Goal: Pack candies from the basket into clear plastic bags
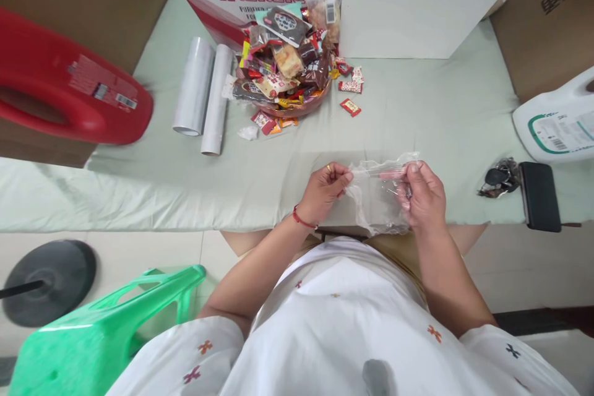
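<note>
A clear plastic bag (375,198) is stretched between my hands at the table's front edge, with a short reddish strip near its upper edge. My left hand (323,190), a ring on one finger and a red cord at the wrist, pinches the bag's upper left corner. At the upper right side, the thumb and fingers of my right hand (424,195) close on the film. The bag looks crumpled, and I make out nothing inside it. Beyond my hands, a heaped bowl (301,108) holds wrapped snacks and sweets, with several small packets (350,107) lying around it.
Two white rolls (193,86) lie left of the bowl, near a red jug (88,86). Boxes (394,6) line the back. At the right are a white jug (557,117), keys (500,177) and a black phone (541,196). A green stool (78,340) stands below left.
</note>
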